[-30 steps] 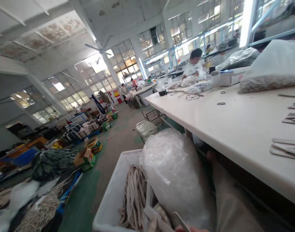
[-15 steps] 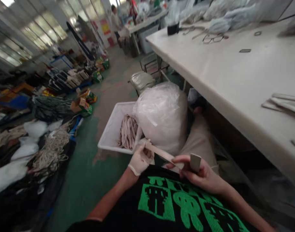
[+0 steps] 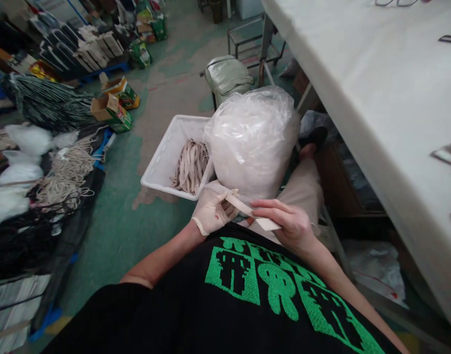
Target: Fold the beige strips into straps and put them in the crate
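My left hand (image 3: 211, 213), in a white glove, is closed on one end of a flat beige strap (image 3: 243, 209) in front of my black shirt with green print. My bare right hand (image 3: 286, 223) grips the same strap's other end, fingers curled over it. Just beyond my hands stands a large clear plastic bag (image 3: 253, 137), bulging and crinkled. To its left a white plastic bin (image 3: 162, 157) on the green floor holds a heap of similar beige straps (image 3: 190, 164).
A long white table (image 3: 376, 83) runs along the right, with flat strips near its right edge. A padded stool (image 3: 227, 76) stands behind the bag. Piles of cord (image 3: 68, 169), white sacks and small cartons (image 3: 112, 105) cover the floor on the left.
The view has swung down from the hall to my lap. My right hand has folded over the strap, and the upright end seen half a second ago no longer shows.
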`<state>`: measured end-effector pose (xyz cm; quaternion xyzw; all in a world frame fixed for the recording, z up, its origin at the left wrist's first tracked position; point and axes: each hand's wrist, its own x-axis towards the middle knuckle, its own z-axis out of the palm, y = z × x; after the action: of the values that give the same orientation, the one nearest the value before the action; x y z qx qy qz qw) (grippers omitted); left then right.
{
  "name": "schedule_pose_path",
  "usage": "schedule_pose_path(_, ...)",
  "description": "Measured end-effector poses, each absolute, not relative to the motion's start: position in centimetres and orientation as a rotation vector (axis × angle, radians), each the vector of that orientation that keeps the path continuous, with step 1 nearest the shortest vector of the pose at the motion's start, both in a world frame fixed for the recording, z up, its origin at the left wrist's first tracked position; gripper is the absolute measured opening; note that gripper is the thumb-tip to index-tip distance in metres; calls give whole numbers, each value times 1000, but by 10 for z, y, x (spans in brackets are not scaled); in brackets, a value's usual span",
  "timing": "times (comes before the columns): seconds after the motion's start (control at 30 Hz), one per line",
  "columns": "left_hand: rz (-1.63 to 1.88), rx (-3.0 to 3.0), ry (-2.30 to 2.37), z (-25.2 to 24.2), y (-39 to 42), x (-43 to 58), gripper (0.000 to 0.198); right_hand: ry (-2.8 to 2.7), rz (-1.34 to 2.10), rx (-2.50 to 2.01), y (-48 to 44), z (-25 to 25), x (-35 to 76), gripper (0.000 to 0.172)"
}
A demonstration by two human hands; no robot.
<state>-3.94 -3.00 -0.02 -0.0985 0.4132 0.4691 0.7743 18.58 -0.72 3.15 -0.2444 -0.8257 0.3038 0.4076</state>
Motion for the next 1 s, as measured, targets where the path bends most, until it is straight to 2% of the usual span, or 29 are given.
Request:
schedule_pose_path(0.1,917,-155,857,-5,-35,-34,20,-2154,800,-630,4,7,167,23)
schedule_pose_path(0.23,763,-51,763,-13,-42,-32,31,-2235,858,-710,12,-12,151,24)
schedule_pose_path(0.37,680,-132,687,-33,-37,-40,43,-2202,1015,-878,10,-4,160,22)
schedule_pose_path(0.47,828,-278,860,-61,-17,-54,56,-2080,1282,-878,5,12,183,25)
schedule_pose_path(0.6,1222,-378,1260,-90,23,-84,43,-1924,1591,-859,-7,27,218,31)
schedule_pose_path(0.77,1464,-208,1335,-82,45,-103,30,-1735,1753,-945,-14,18,229,34)
schedule_pose_path(0.87,1437,108,1304,-68,34,-91,25,-1554,1759,-933,0,9,215,33)
schedule_pose_path(1.0,1201,560,1170,-61,10,-70,29,-1389,1688,-944,37,2,195,31)
